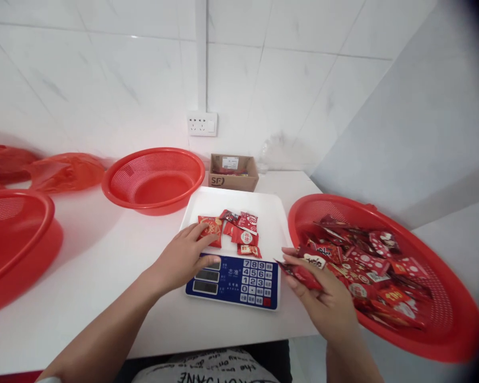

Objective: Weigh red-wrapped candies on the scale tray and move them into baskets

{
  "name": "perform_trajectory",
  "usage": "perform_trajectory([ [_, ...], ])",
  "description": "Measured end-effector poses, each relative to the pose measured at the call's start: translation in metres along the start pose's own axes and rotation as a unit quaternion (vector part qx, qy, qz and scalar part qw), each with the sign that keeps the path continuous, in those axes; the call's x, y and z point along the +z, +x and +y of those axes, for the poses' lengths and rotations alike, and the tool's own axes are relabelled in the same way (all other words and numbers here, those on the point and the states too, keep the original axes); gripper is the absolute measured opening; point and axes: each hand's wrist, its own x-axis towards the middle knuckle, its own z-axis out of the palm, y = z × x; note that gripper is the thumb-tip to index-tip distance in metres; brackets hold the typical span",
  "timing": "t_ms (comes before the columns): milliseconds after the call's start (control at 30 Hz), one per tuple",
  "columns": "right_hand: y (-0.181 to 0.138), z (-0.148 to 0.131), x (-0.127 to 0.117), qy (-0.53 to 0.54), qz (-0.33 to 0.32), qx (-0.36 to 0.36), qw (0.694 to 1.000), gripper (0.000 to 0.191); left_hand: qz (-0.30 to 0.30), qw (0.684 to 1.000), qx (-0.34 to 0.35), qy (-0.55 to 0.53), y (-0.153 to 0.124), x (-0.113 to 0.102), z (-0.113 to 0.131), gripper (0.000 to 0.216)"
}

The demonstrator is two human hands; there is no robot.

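Observation:
A white-topped digital scale (269, 213) with a blue keypad panel stands in front of me, several small red snack packets (245, 236) lying on its tray. My left hand (187, 255) reaches over the scale's left edge, fingers outstretched and touching an orange-red packet (212, 227). Just right of the scale, my right hand (323, 292) is closed around dark red snack packets (303, 271); how many is hidden by the fingers. Beside that hand, a red basket (455, 319) holds a heap of similar packets (367, 260).
Behind the scale's left side sits a red mesh basket (155, 186), with another red basket (19, 239) at the far left. A cardboard box (235, 181) with packets inside stands behind the scale. Red plastic bags (64, 170) lie along the wall, below a socket (202, 124).

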Motion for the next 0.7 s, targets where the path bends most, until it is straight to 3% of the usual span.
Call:
perform_trajectory([
  [133,0.009,0.012,-0.008,-0.056,0.023,0.036,0.998,0.030,-0.005,1.000,0.020,-0.013,-0.008,-0.003,0.008,0.046],
  [367,0.020,0.023,-0.011,-0.089,0.008,0.100,0.991,0.038,0.028,0.998,-0.004,-0.061,-0.012,-0.003,0.008,0.030],
  [467,0.019,0.026,-0.010,-0.073,-0.005,0.110,0.991,0.037,0.093,0.991,-0.053,-0.085,-0.009,-0.016,-0.006,0.025],
  [600,0.017,0.029,-0.009,-0.051,-0.010,0.119,0.992,0.038,0.241,0.955,-0.168,-0.031,0.008,-0.043,-0.037,0.027],
  [700,0.016,0.029,-0.009,-0.041,-0.003,0.114,0.993,0.037,0.271,0.945,-0.185,0.000,0.024,-0.054,-0.051,0.035],
])
